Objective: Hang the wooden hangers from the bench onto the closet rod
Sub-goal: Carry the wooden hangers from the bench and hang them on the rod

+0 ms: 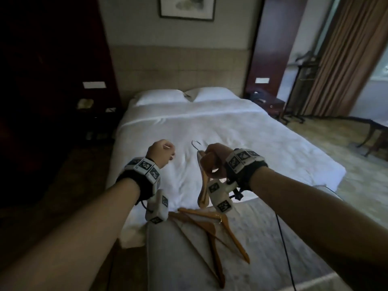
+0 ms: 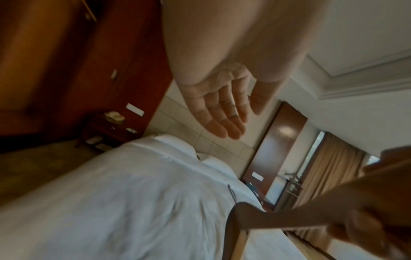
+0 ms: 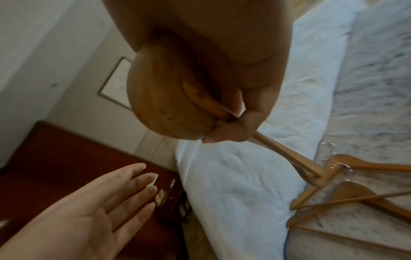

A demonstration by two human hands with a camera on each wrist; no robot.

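Right hand [image 1: 216, 160] is raised over the foot of the bed [image 1: 220, 127], fingers curled around a wooden hanger [image 1: 203, 181]. The grasp sits near the hanger's neck; the metal hook [image 1: 196, 143] points up and away from the person, and the wooden body hangs down from the fist, tilted and clear of every surface. In the right wrist view the fingers [image 3: 233, 133] wrap the wood, with one rounded shoulder end close to the lens and a thin crossbar running out toward the bench.

Left hand [image 1: 160, 153] is held up beside the right, apart from it, and grasps nothing. Both wrist views show its palm flat with the fingers [image 2: 220, 123] straight and close together — released, touching neither hanger nor bedding.

Two more hangers [image 1: 212, 229] lie on the bench [image 1: 283, 248], a pale patterned surface set against the foot of the bed. They overlap, crossing one over the other near their necks, with their arms spread toward the person. The lower tip of the held hanger hangs just above this pile; contact cannot be determined.

The bed carries white bedding and two pillows [image 1: 184, 95] at the headboard end. A framed picture [image 1: 186, 6] hangs on the wall above. Brown curtains [image 1: 344, 59] stand at far right — a dark valet stand [image 1: 302, 85] is in front of them. A black cable [image 1: 285, 248] runs across the bench.
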